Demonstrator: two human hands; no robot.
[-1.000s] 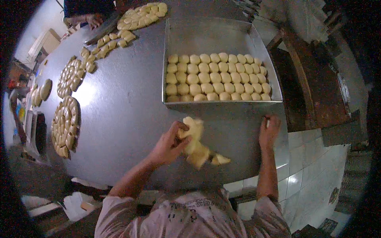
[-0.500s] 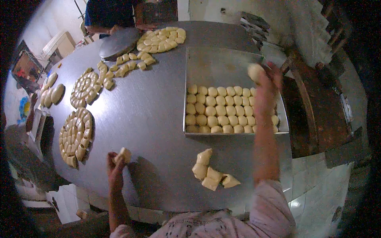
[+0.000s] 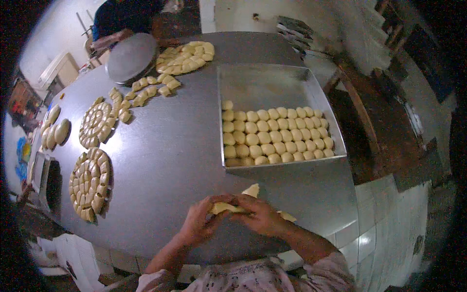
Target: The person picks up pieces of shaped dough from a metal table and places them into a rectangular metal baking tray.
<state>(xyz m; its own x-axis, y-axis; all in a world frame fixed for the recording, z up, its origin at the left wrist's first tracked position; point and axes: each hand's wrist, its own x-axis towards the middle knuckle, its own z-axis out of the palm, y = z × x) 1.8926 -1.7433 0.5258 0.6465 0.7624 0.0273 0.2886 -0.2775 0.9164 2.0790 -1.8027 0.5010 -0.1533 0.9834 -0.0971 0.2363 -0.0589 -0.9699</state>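
Above the near part of the table, both hands meet around a piece of pale dough (image 3: 224,208). My left hand (image 3: 198,223) has its fingers curled on the dough's left side. My right hand (image 3: 260,216) closes over its right side, covering much of it. Behind the fingers another dough piece (image 3: 252,190) sticks up, and a small dough scrap (image 3: 287,216) shows beside my right hand. Just beyond stands a square metal tray (image 3: 284,165) with rows of smooth round dough balls (image 3: 275,136) in its near part. One lone dough ball (image 3: 227,104) sits behind them at the left wall.
Two rounds of cut dough (image 3: 90,182) (image 3: 97,122) lie on the metal table (image 3: 155,146) at the left, near several oval loaves (image 3: 61,131). Farther back, a person in dark clothing (image 3: 126,19) handles a tilted round metal plate (image 3: 132,58) beside more cut dough (image 3: 187,57).
My right hand has come back from the tray without the ball it carried. My left hand has moved right to join it at the dough. The person opposite has tilted up the round plate.
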